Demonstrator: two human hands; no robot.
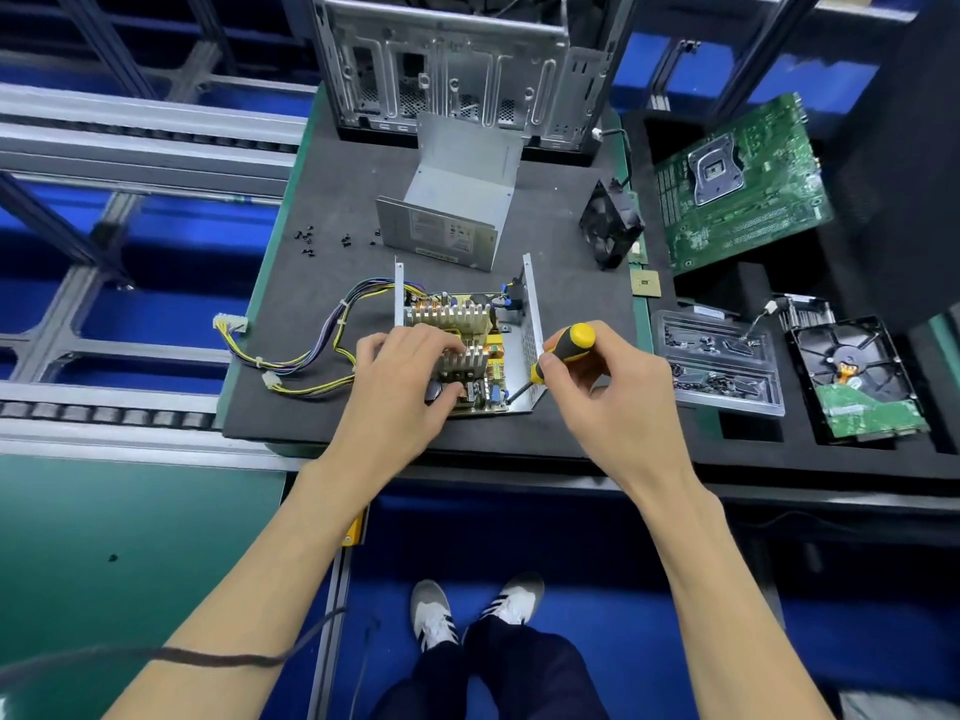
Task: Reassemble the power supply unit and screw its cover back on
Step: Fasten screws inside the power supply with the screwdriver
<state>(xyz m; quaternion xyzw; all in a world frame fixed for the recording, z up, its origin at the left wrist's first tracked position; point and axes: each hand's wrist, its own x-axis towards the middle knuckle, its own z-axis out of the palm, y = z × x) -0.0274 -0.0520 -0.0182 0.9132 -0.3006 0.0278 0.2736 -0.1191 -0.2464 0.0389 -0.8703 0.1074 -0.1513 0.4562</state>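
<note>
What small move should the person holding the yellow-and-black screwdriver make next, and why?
Probably turn the yellow-and-black screwdriver to seat that corner screw: the right hand holds its tip at the circuit board's near-right corner, the left hand steadies the board, and the grey metal cover lies apart.

Near-left part of yellow circuit board (480,366) hidden beneath left hand (400,376). Tip of yellow-and-black-handled screwdriver (563,350) too small to resolve. Small black screws (306,240) indistinct in number. Grey metal computer case (452,70) cut off at top edge.
</note>
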